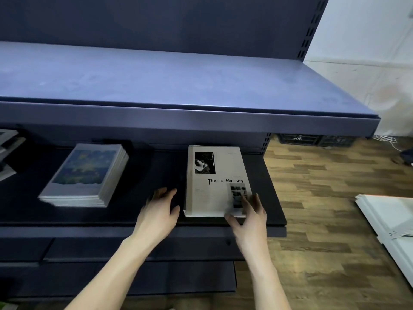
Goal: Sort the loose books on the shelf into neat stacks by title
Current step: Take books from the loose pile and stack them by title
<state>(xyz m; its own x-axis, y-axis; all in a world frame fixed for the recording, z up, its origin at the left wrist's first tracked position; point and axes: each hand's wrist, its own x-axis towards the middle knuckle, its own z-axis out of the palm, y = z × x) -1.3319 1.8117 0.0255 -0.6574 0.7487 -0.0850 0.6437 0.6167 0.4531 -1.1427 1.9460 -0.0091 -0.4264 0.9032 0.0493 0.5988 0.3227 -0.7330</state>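
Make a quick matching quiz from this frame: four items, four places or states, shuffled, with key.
Items:
1. left hand
2. right hand
3. Time & Memory stack
4. blue-cover stack

Places or states:
A. left part of the dark shelf, untouched
B. fingers over the near right corner of a pale cover
C. open, on the shelf just left of the pale stack
D. right end of the shelf, near the wood floor

Pairs: 1-C, 2-B, 3-D, 4-A
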